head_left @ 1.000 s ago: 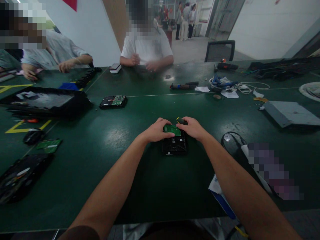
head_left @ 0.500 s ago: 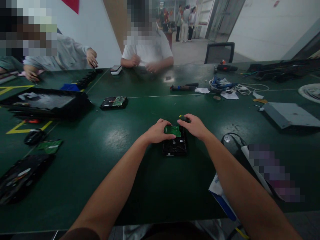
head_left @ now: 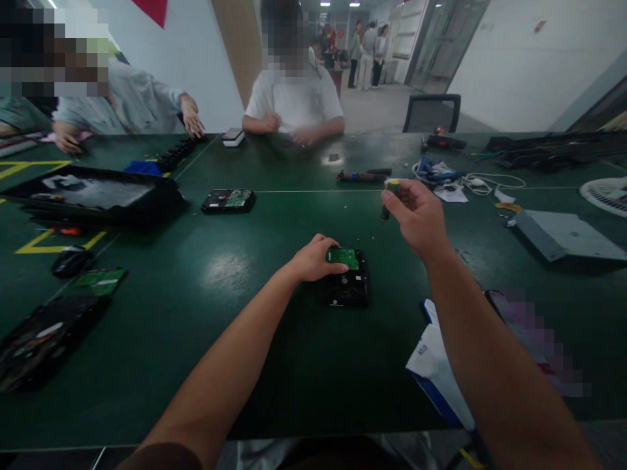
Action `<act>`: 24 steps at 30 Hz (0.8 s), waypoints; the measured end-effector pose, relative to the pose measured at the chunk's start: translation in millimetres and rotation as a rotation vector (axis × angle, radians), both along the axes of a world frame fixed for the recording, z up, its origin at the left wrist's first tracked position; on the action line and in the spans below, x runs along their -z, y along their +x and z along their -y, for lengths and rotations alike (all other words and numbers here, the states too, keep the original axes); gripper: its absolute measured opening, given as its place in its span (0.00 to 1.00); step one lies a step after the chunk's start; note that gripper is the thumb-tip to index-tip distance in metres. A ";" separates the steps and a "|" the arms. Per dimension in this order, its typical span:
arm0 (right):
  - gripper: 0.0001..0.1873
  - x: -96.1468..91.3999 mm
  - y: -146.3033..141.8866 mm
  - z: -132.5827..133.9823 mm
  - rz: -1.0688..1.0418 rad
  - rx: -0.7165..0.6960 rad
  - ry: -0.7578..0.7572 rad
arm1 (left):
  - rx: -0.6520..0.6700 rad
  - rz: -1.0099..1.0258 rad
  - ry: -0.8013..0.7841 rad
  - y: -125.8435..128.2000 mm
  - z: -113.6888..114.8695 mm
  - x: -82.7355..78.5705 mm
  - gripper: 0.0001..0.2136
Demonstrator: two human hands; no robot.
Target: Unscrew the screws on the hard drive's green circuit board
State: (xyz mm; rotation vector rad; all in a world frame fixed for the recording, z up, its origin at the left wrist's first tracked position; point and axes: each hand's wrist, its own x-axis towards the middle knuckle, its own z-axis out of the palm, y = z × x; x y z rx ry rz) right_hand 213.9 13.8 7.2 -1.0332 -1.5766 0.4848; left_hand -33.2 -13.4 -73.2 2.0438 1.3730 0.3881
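Note:
A black hard drive (head_left: 349,286) with a green circuit board (head_left: 343,256) on top lies on the green table (head_left: 294,352) in front of me. My left hand (head_left: 316,259) rests on the drive's left far corner, fingers curled over the board's edge. My right hand (head_left: 416,215) is raised above the table to the right of the drive, closed around a small screwdriver (head_left: 388,198) with a yellow and black handle, its tip pointing down.
A second hard drive (head_left: 228,200) lies further left. A black tray (head_left: 93,196), a loose board (head_left: 98,282) and a dismantled unit (head_left: 44,339) sit at left. Tools, cables (head_left: 441,173) and a grey case (head_left: 563,235) lie at right. Two people sit across the table.
My right hand has lifted off the drive and moved up and to the right with the screwdriver. My left hand stays on the drive.

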 end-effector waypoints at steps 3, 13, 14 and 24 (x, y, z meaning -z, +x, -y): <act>0.12 -6.3 -2.9 -3.5 0.052 0.045 0.056 | 0.000 0.010 0.002 -1.3 -0.3 1.0 0.36; 0.22 18.2 -23.3 18.7 -0.008 0.074 -0.093 | 0.030 0.001 0.025 -1.2 0.1 1.6 0.35; 0.23 25.7 -24.7 22.1 -0.014 0.100 -0.100 | 0.030 -0.005 0.025 -0.9 0.4 1.0 0.35; 0.33 80.5 -20.0 39.8 0.118 0.169 -0.060 | 0.037 0.001 0.022 1.1 1.8 -2.4 0.31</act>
